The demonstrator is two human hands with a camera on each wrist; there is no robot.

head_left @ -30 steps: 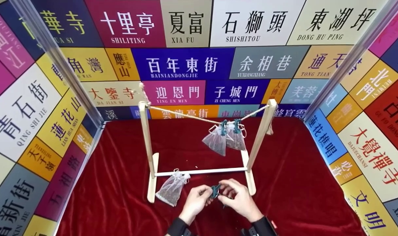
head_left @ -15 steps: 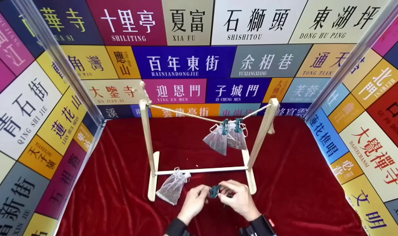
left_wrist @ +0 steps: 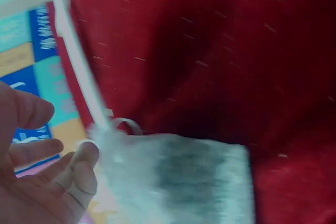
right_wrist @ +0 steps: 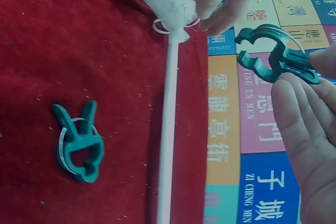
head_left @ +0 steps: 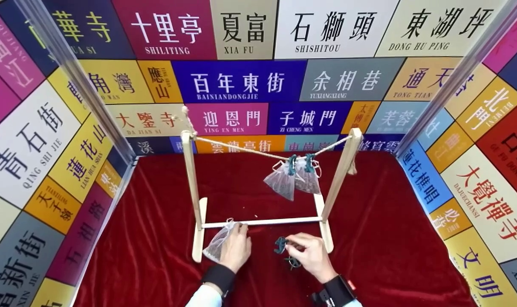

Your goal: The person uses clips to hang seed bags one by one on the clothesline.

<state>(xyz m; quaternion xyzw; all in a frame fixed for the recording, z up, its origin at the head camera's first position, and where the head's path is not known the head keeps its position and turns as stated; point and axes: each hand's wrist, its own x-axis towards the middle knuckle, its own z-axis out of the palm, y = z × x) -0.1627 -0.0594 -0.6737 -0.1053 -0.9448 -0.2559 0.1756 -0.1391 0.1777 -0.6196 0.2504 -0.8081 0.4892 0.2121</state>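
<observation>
My left hand point(head_left: 238, 248) reaches over a sheer white drawstring pouch point(head_left: 215, 246) at the left foot of the stand. In the left wrist view its fingers point(left_wrist: 84, 174) are at the pouch's neck, with the thumb held apart. Small grains show through the mesh. With thumb and fingers, my right hand point(head_left: 313, 255) pinches the handles of a green spring clip point(right_wrist: 278, 51); the clip's mouth is spread wide. A second green clip point(right_wrist: 83, 149) lies on the red cloth beneath that hand.
A wooden stand point(head_left: 191, 179) carries a sagging rope point(head_left: 241, 149). Two filled mesh pouches point(head_left: 280, 181) hang from it by green clips point(head_left: 309, 163), right of the middle. Its low crossbar point(head_left: 262, 222) runs in front of both hands. Printed panels point(head_left: 237, 81) surround the red cloth point(head_left: 156, 256).
My left hand has left the clips near the right hand and moved left to the pouch. My right hand stays in place and now holds one clip, with another visible below it.
</observation>
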